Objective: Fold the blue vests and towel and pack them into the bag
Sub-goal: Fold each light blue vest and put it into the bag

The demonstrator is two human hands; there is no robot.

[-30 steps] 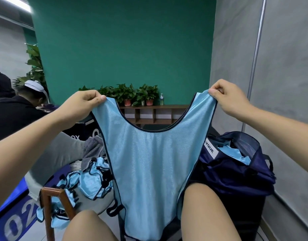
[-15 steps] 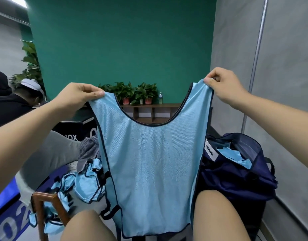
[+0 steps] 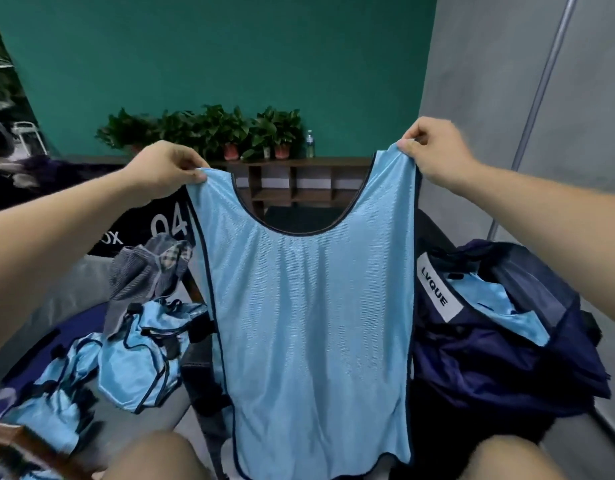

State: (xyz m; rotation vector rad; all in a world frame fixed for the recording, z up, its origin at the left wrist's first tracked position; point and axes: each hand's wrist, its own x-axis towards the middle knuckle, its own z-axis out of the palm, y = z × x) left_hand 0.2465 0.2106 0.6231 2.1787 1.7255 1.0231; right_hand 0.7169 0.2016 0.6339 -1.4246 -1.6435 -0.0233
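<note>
A light blue mesh vest (image 3: 313, 327) with dark trim hangs flat in front of me, above my knees. My left hand (image 3: 162, 171) pinches its left shoulder strap and my right hand (image 3: 434, 154) pinches the right one. To the right sits an open navy bag (image 3: 507, 368) with a white LVQUE label, and folded blue fabric (image 3: 496, 306) shows inside it. A heap of other blue vests (image 3: 139, 355) lies at the lower left. A grey checked towel (image 3: 143, 275) is bunched just above that heap.
A wooden shelf (image 3: 299, 181) with potted plants (image 3: 230, 129) and a bottle stands against the green wall. A grey wall with a metal pole (image 3: 538, 98) runs along the right. A wooden chair arm (image 3: 25, 448) shows at the lower left.
The view has tilted down and left. Both hands still hold the vest by its straps, now spread flatter and hanging straighter. The people at the left have almost gone from view.
</note>
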